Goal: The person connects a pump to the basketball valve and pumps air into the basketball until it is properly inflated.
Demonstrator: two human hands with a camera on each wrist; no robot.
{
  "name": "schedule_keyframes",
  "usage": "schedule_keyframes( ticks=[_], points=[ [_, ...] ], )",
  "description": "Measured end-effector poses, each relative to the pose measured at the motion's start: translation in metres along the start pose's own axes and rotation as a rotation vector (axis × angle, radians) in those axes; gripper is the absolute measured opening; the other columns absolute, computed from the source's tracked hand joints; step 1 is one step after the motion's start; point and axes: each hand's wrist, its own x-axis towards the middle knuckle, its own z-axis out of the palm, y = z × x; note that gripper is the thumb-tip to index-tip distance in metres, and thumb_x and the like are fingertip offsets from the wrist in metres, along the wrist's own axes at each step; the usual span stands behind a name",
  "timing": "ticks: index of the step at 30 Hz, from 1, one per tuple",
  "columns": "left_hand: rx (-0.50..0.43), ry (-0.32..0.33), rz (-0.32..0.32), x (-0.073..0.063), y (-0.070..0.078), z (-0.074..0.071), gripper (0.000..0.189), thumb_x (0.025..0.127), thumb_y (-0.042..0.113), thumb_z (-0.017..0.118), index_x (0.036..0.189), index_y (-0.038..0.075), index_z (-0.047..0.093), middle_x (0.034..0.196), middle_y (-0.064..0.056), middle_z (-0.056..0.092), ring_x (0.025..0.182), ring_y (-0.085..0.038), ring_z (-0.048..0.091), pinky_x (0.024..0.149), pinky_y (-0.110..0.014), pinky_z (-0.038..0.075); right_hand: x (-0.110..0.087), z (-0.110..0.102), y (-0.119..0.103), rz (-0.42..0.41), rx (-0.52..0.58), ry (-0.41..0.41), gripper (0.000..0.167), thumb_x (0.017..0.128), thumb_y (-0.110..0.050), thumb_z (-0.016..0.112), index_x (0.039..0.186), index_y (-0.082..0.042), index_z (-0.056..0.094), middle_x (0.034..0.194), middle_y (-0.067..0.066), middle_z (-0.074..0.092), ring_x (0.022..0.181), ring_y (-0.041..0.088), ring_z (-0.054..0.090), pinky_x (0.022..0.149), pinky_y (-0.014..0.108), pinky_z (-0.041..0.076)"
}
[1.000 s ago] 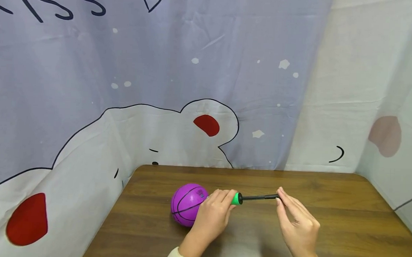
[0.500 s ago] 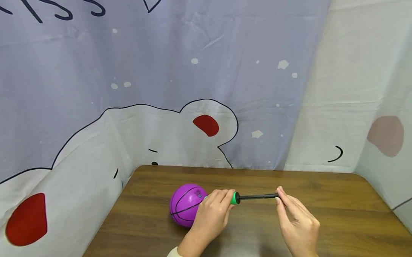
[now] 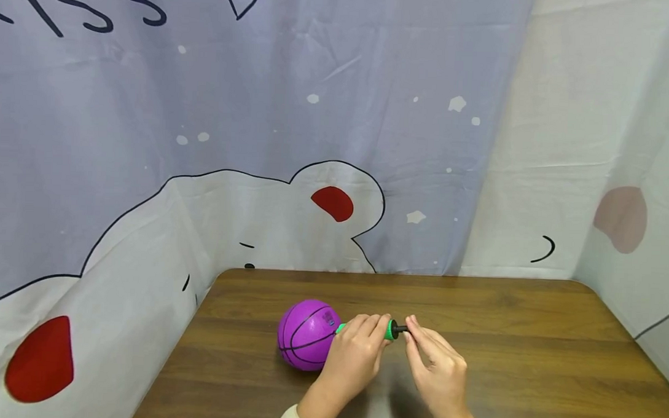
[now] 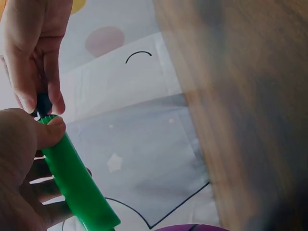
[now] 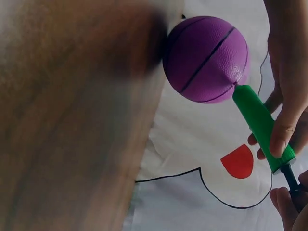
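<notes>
A purple ball [image 3: 305, 336] with black lines sits on the wooden table. My left hand [image 3: 353, 351] grips the green barrel of a hand pump [image 4: 77, 178], its fingers wrapped round it. In the right wrist view, the tip of the green pump [image 5: 260, 125] meets the ball [image 5: 207, 57] at a dimpled spot. My right hand [image 3: 438, 366] pinches the black handle end of the pump, close to the barrel. Only a short piece of the black rod [image 5: 288, 177] shows between barrel and fingers. The handle is mostly hidden by those fingers.
A brown wooden table [image 3: 528, 351] lies under the hands and ball. Behind it hangs a printed cloth [image 3: 425, 144] with red patches and black lines, which continues along both sides.
My right hand has moved left toward my left hand, pushing the black rod most of the way into the green barrel. The left hand and ball have barely shifted.
</notes>
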Motion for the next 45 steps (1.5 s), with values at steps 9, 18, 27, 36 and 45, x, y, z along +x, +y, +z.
schedule_keyframes(
  ticks=[9,18,27,36,45],
  points=[
    [-0.058,-0.001,0.014,-0.003,-0.006,0.002,0.037,0.086,0.027,0.078,0.119,0.014,0.069,0.105,0.003,0.071,0.093,-0.013,0.067,0.084,-0.027,0.058,0.004,-0.012,0.008,-0.071,0.021,0.016,0.025,0.096,-0.018,0.068,0.100,0.005,0.078,0.094,0.019,0.076,0.086,0.023,0.076,0.090,0.012,0.052],
    [-0.080,-0.012,-0.022,-0.001,-0.014,-0.003,0.043,0.084,0.021,0.082,0.123,0.011,0.067,0.108,-0.001,0.071,0.097,-0.015,0.067,0.086,-0.027,0.059,0.037,-0.043,0.010,-0.050,-0.007,0.116,0.015,0.083,0.003,0.071,0.096,0.008,0.077,0.093,0.024,0.075,0.102,0.005,0.071,0.091,0.010,0.051],
    [-0.045,0.012,-0.002,0.000,-0.016,-0.005,0.041,0.084,0.019,0.081,0.121,0.008,0.068,0.108,-0.003,0.072,0.097,-0.018,0.068,0.086,-0.031,0.059,0.034,-0.047,0.008,0.031,-0.053,0.088,0.023,0.077,0.007,0.073,0.099,0.004,0.079,0.094,0.020,0.076,0.102,-0.005,0.067,0.088,0.005,0.049],
    [-0.003,0.013,0.017,0.001,-0.008,-0.002,0.042,0.081,0.020,0.083,0.119,0.006,0.070,0.107,-0.004,0.073,0.095,-0.019,0.068,0.089,-0.030,0.058,0.013,-0.019,0.005,0.004,-0.064,0.023,0.023,0.081,0.000,0.072,0.103,0.003,0.078,0.094,0.016,0.077,0.086,0.022,0.076,0.086,0.008,0.051],
    [-0.014,-0.004,0.034,0.000,-0.002,-0.001,0.040,0.082,0.022,0.082,0.118,0.008,0.071,0.107,-0.002,0.073,0.094,-0.016,0.068,0.087,-0.029,0.059,-0.002,-0.003,0.004,-0.021,0.009,-0.055,0.024,0.096,-0.014,0.067,0.103,0.007,0.076,0.094,0.017,0.077,0.080,0.029,0.076,0.082,0.011,0.054]
  ],
)
